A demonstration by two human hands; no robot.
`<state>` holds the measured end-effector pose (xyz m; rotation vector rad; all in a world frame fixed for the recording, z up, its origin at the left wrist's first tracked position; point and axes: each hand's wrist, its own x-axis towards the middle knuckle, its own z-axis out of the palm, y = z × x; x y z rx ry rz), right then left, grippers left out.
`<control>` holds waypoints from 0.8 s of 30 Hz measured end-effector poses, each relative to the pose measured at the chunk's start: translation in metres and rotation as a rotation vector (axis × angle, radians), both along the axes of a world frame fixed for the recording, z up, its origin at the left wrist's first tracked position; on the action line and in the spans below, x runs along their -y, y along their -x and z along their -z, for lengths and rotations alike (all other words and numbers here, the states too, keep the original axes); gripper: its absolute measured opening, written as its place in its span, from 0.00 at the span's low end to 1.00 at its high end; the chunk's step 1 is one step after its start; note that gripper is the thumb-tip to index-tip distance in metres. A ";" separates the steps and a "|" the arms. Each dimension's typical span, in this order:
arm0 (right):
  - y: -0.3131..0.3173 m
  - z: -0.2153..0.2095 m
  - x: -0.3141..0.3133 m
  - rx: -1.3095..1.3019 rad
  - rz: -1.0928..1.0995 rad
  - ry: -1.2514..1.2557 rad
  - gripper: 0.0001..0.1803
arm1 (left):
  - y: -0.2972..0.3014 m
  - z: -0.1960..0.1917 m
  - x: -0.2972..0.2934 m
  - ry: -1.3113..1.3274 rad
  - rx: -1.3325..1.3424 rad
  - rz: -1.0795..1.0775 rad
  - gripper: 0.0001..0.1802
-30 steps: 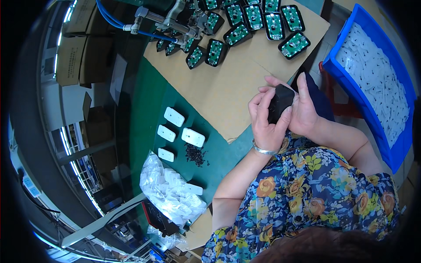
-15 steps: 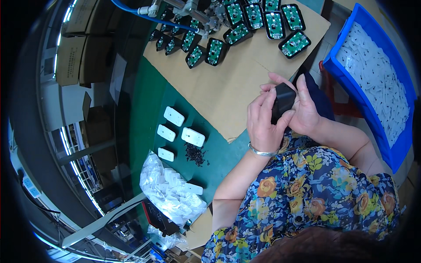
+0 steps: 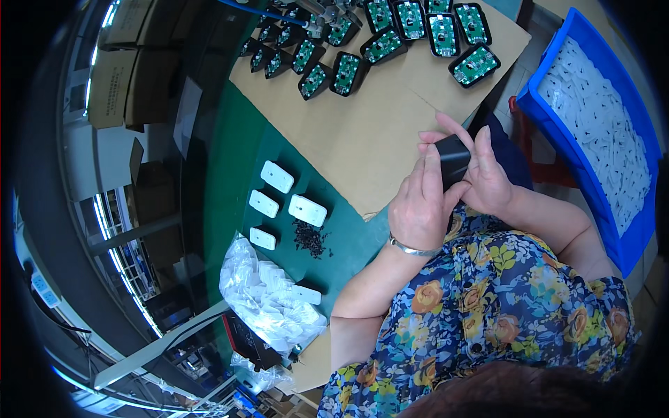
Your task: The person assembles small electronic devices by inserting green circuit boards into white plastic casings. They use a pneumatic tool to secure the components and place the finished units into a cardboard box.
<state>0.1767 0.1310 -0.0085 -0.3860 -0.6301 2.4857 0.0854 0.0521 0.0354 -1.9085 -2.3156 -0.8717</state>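
Near the edge of a green desk (image 3: 348,240), a black case (image 3: 454,157) is held between the fingers (image 3: 431,167) of the left hand (image 3: 418,212) and right hand (image 3: 491,184). Circuit boards (image 3: 474,65) in black shells (image 3: 360,78) are spread beyond on cardboard (image 3: 376,139).

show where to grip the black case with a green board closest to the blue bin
Probably by the short ends of the black case, reaching from the near side: its green board faces up, and a neighbouring case lies close beyond its far long side.

Casing (image 3: 454,160) between the hands (image 3: 422,206), bin (image 3: 549,125) rightward, plastic bag (image 3: 268,296) leftward on table (image 3: 348,240).
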 end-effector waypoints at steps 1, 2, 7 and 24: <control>0.000 0.001 0.000 0.010 -0.003 -0.022 0.40 | -0.002 0.000 0.000 0.003 -0.001 -0.007 0.37; -0.001 0.002 0.000 0.019 -0.006 -0.043 0.39 | -0.003 -0.001 0.000 0.005 -0.002 -0.013 0.36; 0.005 -0.006 0.002 0.003 -0.019 -0.245 0.35 | 0.003 -0.008 0.001 0.052 0.110 -0.034 0.34; -0.004 -0.017 0.015 0.261 -0.156 -0.984 0.27 | 0.025 0.018 0.033 -0.136 1.553 0.192 0.30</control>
